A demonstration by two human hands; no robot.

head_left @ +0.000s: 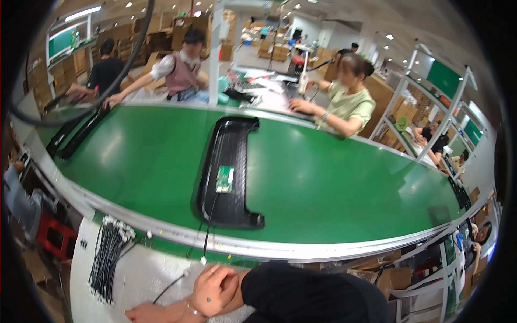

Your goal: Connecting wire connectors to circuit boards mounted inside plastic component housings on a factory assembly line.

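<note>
At the lower edge my arms cross. My left hand, with a bracelet at its wrist, lies over my bare right forearm below a black sleeve, its fingers bent round it. My right hand reaches left, low over the white worktop; its fingers are mostly hidden. Close by lies a loose black cable with a white plug. Beyond my hands, a long black plastic housing rests on the green belt. On it sits a green circuit board, from which a black cable hangs over the belt's near edge.
A bundle of black cables with white plugs lies on the worktop to the left. More black housings are at the belt's far left. Across the green belt sit two co-workers; a metal rail edges its near side.
</note>
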